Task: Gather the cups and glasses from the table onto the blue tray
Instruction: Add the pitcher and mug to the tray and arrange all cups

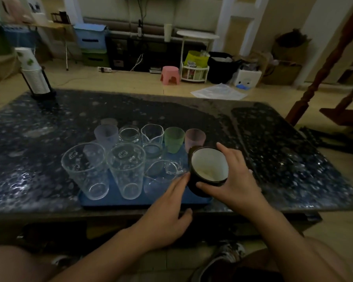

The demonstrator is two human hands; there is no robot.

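Note:
The blue tray lies at the near edge of the dark speckled table and holds several cups and glasses. Two tall clear glasses stand at its front left. A clear handled cup sits beside them. Behind are a purple cup, small clear glasses, a green cup and a pink cup. My right hand grips a black mug with a white inside, tilted toward me over the tray's right end. My left hand rests at the tray's front edge, fingertips touching the mug's side.
A stack of paper cups in a black holder stands at the table's far left corner. Beyond the table lie a pink stool, a white side table and floor clutter. A dark wooden post rises at the right.

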